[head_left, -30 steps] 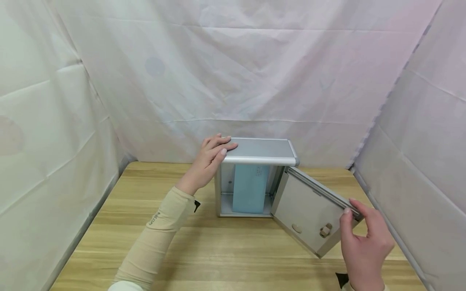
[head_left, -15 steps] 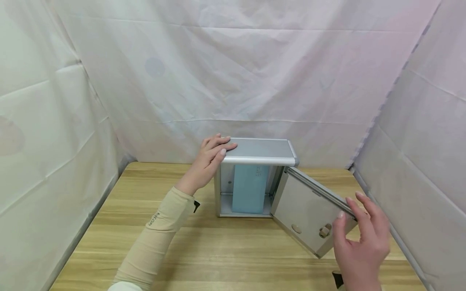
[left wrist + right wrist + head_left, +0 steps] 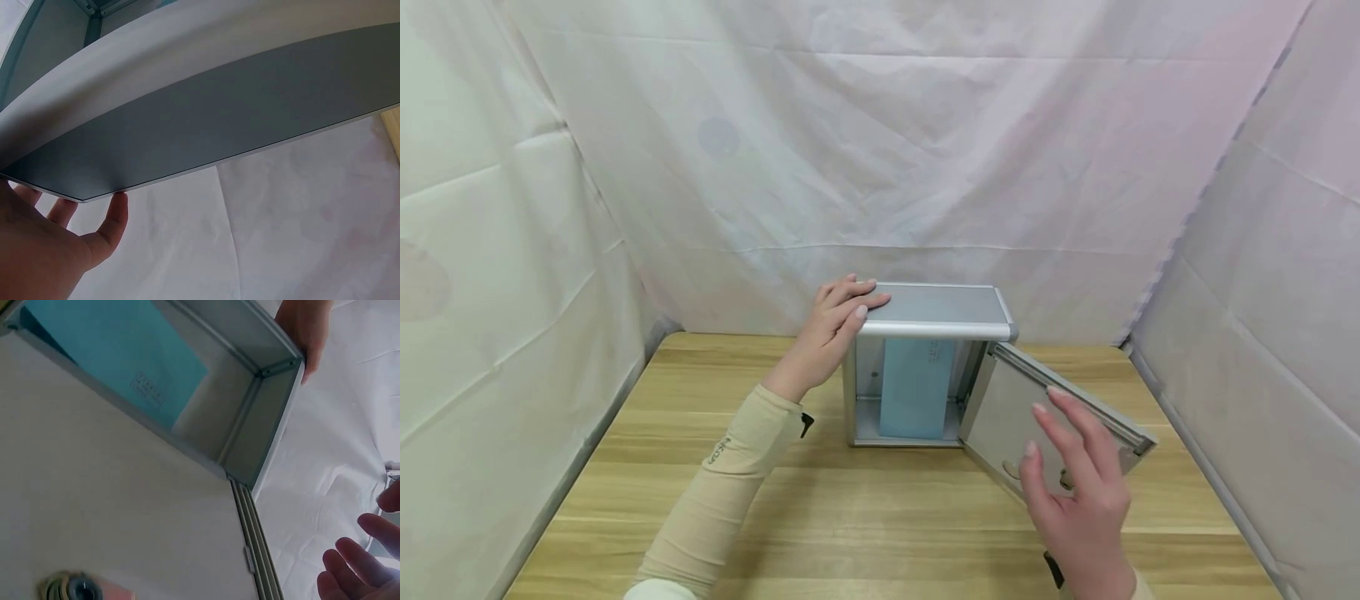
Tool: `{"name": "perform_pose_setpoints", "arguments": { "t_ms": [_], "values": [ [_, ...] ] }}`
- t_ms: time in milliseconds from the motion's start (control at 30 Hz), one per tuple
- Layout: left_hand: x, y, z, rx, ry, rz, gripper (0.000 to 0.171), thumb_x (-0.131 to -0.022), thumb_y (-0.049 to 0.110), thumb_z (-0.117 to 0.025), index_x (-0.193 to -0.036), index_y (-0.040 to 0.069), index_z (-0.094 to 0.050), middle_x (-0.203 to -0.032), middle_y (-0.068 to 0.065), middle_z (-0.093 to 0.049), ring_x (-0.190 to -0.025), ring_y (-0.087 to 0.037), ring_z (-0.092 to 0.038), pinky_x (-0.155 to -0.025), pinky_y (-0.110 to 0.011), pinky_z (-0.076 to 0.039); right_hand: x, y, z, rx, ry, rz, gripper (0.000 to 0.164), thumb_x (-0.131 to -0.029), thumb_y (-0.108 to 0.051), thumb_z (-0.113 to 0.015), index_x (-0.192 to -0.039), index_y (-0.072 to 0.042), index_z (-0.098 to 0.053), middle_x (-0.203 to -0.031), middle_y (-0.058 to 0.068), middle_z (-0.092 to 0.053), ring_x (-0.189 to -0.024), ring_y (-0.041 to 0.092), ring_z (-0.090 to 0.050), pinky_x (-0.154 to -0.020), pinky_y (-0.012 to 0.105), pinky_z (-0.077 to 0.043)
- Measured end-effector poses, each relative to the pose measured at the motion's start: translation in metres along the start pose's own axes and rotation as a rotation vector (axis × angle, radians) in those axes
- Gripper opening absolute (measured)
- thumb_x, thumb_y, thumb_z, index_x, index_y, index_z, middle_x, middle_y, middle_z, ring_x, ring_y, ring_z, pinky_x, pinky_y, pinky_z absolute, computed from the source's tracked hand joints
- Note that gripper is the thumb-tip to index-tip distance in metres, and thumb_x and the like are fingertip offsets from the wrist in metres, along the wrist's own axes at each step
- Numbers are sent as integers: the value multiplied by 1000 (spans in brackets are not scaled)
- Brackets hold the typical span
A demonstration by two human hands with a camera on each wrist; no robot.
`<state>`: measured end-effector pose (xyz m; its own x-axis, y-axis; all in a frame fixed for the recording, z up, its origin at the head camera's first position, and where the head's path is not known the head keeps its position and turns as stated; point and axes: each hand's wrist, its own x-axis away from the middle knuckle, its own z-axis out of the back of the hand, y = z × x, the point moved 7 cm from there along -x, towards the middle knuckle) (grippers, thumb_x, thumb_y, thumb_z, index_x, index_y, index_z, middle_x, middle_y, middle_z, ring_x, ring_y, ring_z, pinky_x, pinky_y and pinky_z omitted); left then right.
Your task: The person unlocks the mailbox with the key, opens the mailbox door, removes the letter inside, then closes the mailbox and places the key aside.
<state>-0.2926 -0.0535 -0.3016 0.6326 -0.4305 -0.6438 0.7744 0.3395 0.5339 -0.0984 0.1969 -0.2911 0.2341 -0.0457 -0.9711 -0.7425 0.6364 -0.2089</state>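
Observation:
A grey metal letter box (image 3: 940, 305) stands on the table with its door (image 3: 1011, 404) swung wide to the right. Inside it, a light blue envelope (image 3: 914, 392) leans upright; small print shows on it in the right wrist view. My left hand (image 3: 826, 342) rests on the top left corner of the box, fingers laid over the top panel. My right hand (image 3: 1084, 504) hovers in front of the door, holding nothing, its fingers spread and loosely bent. It partly covers the door's lock (image 3: 1065, 480), which also appears in the right wrist view.
The wood-grain table (image 3: 850, 533) carries the box near its back edge. White cloth walls (image 3: 880, 150) hang behind and on both sides. The door juts forward and right over the table.
My right hand has let go of the door's outer edge and moved left, in front of the door's inner face. The door, box, envelope and left hand look unmoved.

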Motion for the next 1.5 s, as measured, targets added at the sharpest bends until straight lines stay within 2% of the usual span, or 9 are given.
{"name": "perform_pose_setpoints", "arguments": {
  "t_ms": [133, 333, 500, 600, 700, 833, 1200, 1500],
  "values": [
    [-1, 1, 0, 3, 2, -2, 37, -105, 28, -37, -134, 18, -59, -142, -8, -44, -140, -20, -18, -111, -46, -17, 11, -1, -16, -9, -113, -24, 33, -92, -19, -58, -108, 8, -67, -118, 27, -59, -110, 37, -55, -99, 26, -40],
    [-1, 0, -1, -2, 0, -5, 38, -105, 28, -36, -134, 17, -59, -142, -8, -45, -140, -20, -18, -111, -46, -17, 29, 9, -41, 28, -341, -135, 45, -95, -31, -53, -127, 0, -60, -135, 22, -49, -120, 34, -48, -102, 21, -32],
    [-1, -1, -1, -7, 2, -5, 38, -106, 27, -36, -134, 18, -59, -141, -8, -45, -140, -19, -18, -111, -45, -18, 39, 14, -59, 35, -436, -191, 50, -95, -34, -52, -138, -7, -52, -142, 16, -44, -124, 32, -46, -101, 22, -34],
    [-1, -1, 0, -6, 6, -5, 38, -106, 28, -36, -133, 17, -59, -141, -9, -45, -140, -19, -18, -111, -45, -18, 43, 17, -71, 43, -482, -219, 54, -93, -30, -57, -142, -10, -46, -144, 14, -41, -127, 30, -44, -99, 30, -40],
    [-1, 0, 0, -5, 5, -5, 39, -106, 30, -35, -133, 17, -59, -142, -8, -45, -140, -19, -18, -111, -45, -18, 46, 22, -84, 36, -530, -255, 64, -89, -21, -64, -147, -12, -39, -147, 12, -36, -130, 29, -40, -95, 43, -44],
    [-1, 0, -1, -4, 1, -4, 40, -106, 33, -34, -133, 17, -59, -142, -6, -45, -140, -18, -18, -111, -44, -17, 50, 28, -99, 39, -574, -289, 75, -86, -16, -69, -151, -13, -31, -150, 14, -31, -132, 30, -37, -95, 50, -42],
    [0, -2, -2, 5, -1, -4, 40, -106, 32, -34, -133, 17, -59, -142, -9, -45, -140, -19, -18, -111, -46, -17, 65, 49, -129, 103, -623, -328, 77, -84, -18, -71, -147, 1, -31, -145, 25, -30, -128, 35, -38, -93, 51, -44],
    [0, -1, -2, 18, -4, -3, 40, -106, 32, -34, -134, 18, -59, -143, -7, -44, -140, -18, -17, -111, -45, -17, 80, 69, -144, 178, -663, -462, 87, -83, -17, -73, -148, 4, -21, -145, 27, -24, -127, 39, -37, -94, 51, -44]
  ]
}}
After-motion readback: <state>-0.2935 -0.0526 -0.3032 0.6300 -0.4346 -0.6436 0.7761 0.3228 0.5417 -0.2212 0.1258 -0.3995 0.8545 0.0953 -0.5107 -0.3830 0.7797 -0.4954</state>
